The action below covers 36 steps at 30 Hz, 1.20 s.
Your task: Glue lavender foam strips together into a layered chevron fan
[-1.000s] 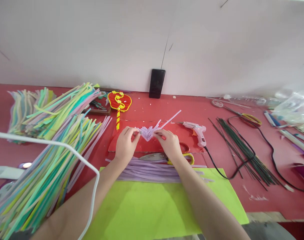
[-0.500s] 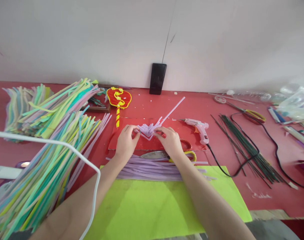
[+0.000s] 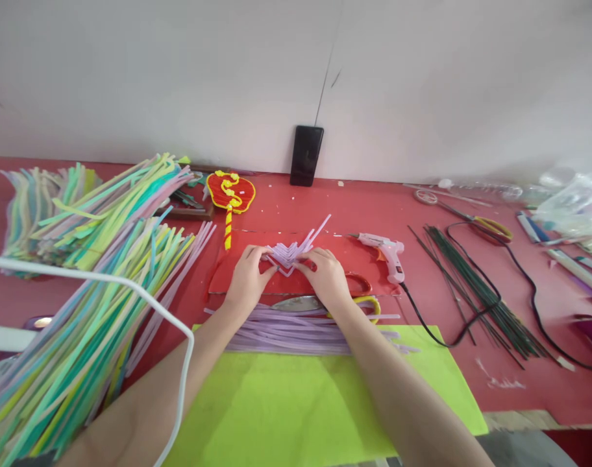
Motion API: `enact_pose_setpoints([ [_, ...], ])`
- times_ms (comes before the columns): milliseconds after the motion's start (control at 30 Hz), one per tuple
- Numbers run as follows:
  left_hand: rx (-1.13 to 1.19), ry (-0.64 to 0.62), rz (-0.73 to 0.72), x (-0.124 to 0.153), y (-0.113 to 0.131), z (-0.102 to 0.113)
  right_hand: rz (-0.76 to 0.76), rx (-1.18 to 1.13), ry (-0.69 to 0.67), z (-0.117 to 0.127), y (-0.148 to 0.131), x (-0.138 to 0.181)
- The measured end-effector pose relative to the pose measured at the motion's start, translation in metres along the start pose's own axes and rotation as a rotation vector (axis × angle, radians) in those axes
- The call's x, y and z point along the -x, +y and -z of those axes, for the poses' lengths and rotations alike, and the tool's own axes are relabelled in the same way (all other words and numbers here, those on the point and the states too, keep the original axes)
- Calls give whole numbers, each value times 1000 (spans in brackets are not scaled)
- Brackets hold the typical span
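Observation:
Over the red board (image 3: 222, 279), a stack of light purple pipe cleaners (image 3: 284, 255) bent into nested V shapes is held between my hands. My left hand (image 3: 248, 277) pinches its left side with thumb and fingers. On the right side, my right hand (image 3: 325, 275) has its thumb and fingertips closed on the same V-shaped pipe cleaners. Straight ends stick out to the upper right. Below my hands lies a bundle of straight purple pipe cleaners (image 3: 286, 334), with scissors (image 3: 298, 303) resting across it, partly hidden by my right wrist.
A pink glue gun (image 3: 388, 250) with a black cord lies at right, near dark green stems (image 3: 471, 285) and other scissors (image 3: 491, 228). Pastel pipe cleaners (image 3: 101, 311) and a white cable (image 3: 130, 285) fill the left. A phone (image 3: 306, 155) leans on the wall beside a red-yellow fan shape (image 3: 231, 192).
The long purple end at the upper right now sits lower and reaches less far out. Both hands keep their pinch on the V-shaped pipe cleaners; my right hand has shifted slightly left.

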State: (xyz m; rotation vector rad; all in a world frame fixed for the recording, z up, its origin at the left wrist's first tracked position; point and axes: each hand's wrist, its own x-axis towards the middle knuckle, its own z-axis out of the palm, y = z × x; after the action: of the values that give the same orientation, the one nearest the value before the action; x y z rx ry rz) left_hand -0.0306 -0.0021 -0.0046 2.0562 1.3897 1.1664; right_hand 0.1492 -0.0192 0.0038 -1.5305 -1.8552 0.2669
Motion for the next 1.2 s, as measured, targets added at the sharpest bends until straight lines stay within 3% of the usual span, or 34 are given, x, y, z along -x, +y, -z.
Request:
enact_pose_setpoints([
  [200,1,12,-2,0,4,1,-4,14,-1,0,0,0],
  [567,-239,-69,-121,-1,2,1,-11,10,-12,1,-2,-1],
  [1200,-330,-150,-111,-5,7,0,15,29,31,-2,-1,-2],
])
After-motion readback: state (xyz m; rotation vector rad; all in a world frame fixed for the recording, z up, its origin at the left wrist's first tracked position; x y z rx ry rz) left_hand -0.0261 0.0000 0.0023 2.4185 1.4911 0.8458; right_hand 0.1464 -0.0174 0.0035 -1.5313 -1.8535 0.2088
